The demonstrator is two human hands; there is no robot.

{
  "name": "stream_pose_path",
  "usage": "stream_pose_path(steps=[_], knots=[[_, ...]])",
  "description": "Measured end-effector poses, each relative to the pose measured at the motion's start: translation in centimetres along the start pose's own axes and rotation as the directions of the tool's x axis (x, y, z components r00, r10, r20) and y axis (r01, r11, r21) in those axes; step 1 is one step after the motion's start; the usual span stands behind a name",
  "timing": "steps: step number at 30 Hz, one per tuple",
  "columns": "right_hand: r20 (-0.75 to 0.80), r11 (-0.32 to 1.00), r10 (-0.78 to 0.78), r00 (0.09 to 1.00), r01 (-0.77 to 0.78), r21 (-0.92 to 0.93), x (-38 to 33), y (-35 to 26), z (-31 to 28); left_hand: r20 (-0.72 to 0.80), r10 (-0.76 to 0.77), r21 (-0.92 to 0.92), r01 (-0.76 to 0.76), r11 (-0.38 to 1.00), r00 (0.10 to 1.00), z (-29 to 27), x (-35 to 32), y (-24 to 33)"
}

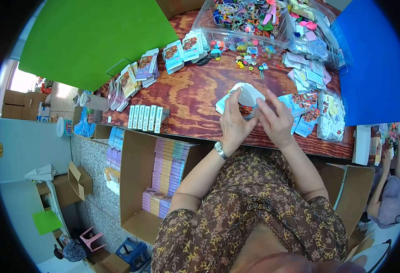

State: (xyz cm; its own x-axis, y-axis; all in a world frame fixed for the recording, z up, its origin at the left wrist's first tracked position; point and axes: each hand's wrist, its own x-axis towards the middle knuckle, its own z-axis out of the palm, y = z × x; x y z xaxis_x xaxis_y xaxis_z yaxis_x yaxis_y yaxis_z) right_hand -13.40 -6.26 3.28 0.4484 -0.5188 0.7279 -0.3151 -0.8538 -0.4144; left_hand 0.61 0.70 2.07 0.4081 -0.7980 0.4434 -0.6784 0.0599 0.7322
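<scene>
A small printed carton [245, 94], its white inside facing up, is between my hands above the table's front edge. My left hand [234, 122] grips its left side, fingers bent round it, with a metal watch on the wrist. My right hand [277, 122] pinches the carton's right edge between thumb and fingers. Left of the carton, partly behind my left hand, lies a stack of flat blue-and-white cartons [221, 105]. More flat blue cartons [305, 127] lie just right of my right hand.
Filled cartons [145, 118] stand in a row at the table's left front. Clear bins of trinkets [250, 38] stand at the back; a bag of white packets [331, 116] lies right. Below left is a cardboard box [134, 182]. Another person [388, 195] works at far right.
</scene>
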Motion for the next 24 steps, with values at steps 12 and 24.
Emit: stream_pose_path(steps=[12, 24], knots=[[0.324, 0.846, 0.286, 0.902, -0.396, 0.356, 0.7, -0.1, -1.5, 0.011, 0.178, 0.099, -0.178, 0.979, 0.984, -0.5, 0.0, -0.1], [0.397, 0.536, 0.531, 0.748, -0.66, 0.527, 0.6, 0.3, 0.1, 0.009, 0.291, 0.186, -0.287, 0.94, 0.957, -0.1, -0.7, -0.7]])
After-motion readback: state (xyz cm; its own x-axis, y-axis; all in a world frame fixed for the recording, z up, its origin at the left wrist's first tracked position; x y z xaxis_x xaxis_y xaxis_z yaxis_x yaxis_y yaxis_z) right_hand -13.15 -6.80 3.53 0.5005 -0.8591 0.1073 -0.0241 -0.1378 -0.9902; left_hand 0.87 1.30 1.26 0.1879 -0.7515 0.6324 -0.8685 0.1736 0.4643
